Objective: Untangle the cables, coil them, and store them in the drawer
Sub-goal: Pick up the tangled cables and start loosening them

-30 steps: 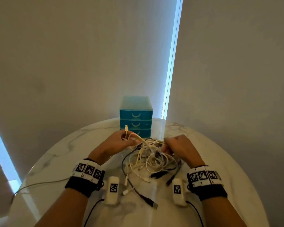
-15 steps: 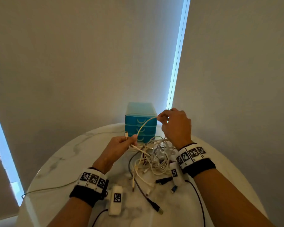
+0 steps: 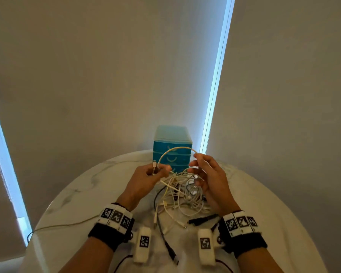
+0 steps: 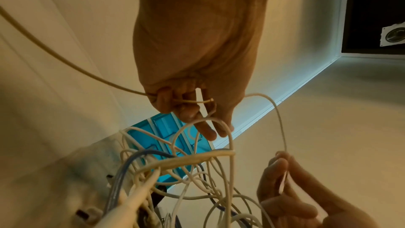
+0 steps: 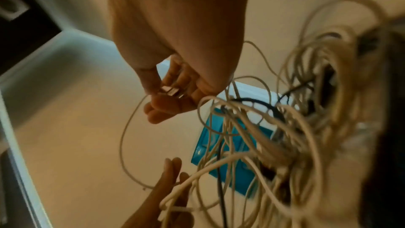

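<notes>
A tangle of white, cream and dark cables [image 3: 187, 196] lies mid-table, in front of a blue three-drawer unit [image 3: 172, 136] with all drawers closed. My left hand [image 3: 160, 171] grips one cream cable [image 3: 175, 147] just below its plug [image 3: 154, 166]. The cable arches over to my right hand [image 3: 194, 161], which pinches it between thumb and forefinger. In the left wrist view my left hand [image 4: 192, 110] has its fingers curled round the cable end and my right hand [image 4: 282, 167] pinches the strand. The right wrist view is blurred, with my right hand [image 5: 171, 93] pinching above the tangle [image 5: 274, 127].
The round marble table [image 3: 87, 194] stands against pale window blinds. A black cable with a USB plug [image 3: 171, 251] trails toward me between my wrists. Another dark plug [image 3: 201, 220] lies by my right wrist. A thin wire [image 3: 67, 225] runs off the left edge.
My right hand lifted a cream strand out of the tangle, then came back down toward my left hand. The strand now arches between both hands.
</notes>
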A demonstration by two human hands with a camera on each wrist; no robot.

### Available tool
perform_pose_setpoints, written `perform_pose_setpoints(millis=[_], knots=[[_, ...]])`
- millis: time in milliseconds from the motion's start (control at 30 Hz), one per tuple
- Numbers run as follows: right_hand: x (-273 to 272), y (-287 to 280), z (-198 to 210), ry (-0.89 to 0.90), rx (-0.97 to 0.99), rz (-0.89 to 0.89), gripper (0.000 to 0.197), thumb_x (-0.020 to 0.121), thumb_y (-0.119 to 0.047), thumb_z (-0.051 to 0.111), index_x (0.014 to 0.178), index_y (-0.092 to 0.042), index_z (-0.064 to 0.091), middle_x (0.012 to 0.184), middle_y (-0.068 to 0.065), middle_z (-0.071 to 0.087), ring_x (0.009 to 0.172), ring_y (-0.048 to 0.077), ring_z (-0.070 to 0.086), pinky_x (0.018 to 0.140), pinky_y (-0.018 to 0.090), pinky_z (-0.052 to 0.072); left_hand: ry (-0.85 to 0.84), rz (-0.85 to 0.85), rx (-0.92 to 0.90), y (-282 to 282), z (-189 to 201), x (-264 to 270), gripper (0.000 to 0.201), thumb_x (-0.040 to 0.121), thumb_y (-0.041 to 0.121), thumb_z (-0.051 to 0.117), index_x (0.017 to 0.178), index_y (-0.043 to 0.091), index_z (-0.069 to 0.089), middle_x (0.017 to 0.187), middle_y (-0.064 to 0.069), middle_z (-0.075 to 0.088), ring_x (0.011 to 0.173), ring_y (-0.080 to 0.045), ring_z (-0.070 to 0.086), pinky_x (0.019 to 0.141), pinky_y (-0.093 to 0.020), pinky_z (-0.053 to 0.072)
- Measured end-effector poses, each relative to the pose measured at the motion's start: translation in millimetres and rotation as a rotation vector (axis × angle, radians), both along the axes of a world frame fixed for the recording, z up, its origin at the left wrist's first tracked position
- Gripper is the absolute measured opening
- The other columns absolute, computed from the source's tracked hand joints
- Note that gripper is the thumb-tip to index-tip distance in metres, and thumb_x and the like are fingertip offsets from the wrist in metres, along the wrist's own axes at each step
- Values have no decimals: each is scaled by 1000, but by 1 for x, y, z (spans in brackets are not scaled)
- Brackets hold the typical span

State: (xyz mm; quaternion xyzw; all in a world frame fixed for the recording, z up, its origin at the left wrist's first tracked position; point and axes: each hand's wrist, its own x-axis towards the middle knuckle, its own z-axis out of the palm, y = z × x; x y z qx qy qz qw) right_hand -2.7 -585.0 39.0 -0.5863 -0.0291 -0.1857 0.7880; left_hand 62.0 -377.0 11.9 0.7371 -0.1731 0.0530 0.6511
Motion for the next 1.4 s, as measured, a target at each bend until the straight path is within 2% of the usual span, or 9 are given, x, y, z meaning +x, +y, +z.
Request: perform_pose_setpoints(millis=[167,267,367,533,633,800,967,1067,1400], knots=[[3,-7,-17,34,268,-44,25,110,-4,44,108,-19,64,90,9,74,79,21,75,57,25,52,-65,136,-80,5,12,-1,16,99,40,74,102,27,85,92,10,83,85,6,72,75,-9,46],[-1,-6,-18,25,-78,-108,31,110,-12,49,99,-16,77,101,7,77,95,22,76,74,27,60,-122,103,-117,2,23,-11,15,98,37,76,111,30,82,98,10,83,99,-3,74,85,-15,52],[3,-2,-30,9,-515,-171,31,108,-11,56,129,-25,73,125,-3,60,93,-8,67,74,13,56,-194,-55,-94,-3,31,-24,22,101,25,73,122,25,81,117,8,81,116,-8,72,93,-19,58],[9,-4,-43,-105,-804,-174,27,100,-46,70,123,-33,75,111,-9,73,98,1,69,84,27,57,-330,-381,122,-18,33,-41,35,105,20,68,139,26,72,127,2,74,129,-21,66,111,-38,54],[5,-4,-41,-106,-681,-191,22,104,-45,67,109,-28,79,93,-9,80,85,4,73,77,28,59,-336,-382,157,-24,33,-42,46,104,28,70,148,40,62,133,12,70,128,-10,64,109,-36,55],[2,-3,-28,-100,-355,-364,18,109,-38,59,107,-25,72,95,-4,81,87,14,78,81,40,64,-193,-131,220,-20,23,-23,61,99,32,75,155,33,50,96,17,74,69,7,58,71,-6,45],[16,-12,-4,-272,-282,58,27,110,-33,55,130,-16,63,115,2,77,99,14,77,81,31,63,-62,-227,442,-15,13,-14,27,95,40,79,122,34,78,99,2,78,75,11,65,64,-2,43],[1,-7,6,-329,-150,-328,22,116,-24,43,127,-13,59,108,2,77,86,18,76,63,26,59,-18,-180,364,-14,15,-13,38,87,49,84,122,39,76,95,6,77,86,3,70,72,-9,45],[-2,10,-3,-246,-258,-109,37,111,-41,52,133,-12,61,107,-1,77,87,14,76,68,26,62,-117,-152,193,-18,19,-17,15,98,41,74,112,36,80,98,19,79,89,9,69,71,-6,48]])
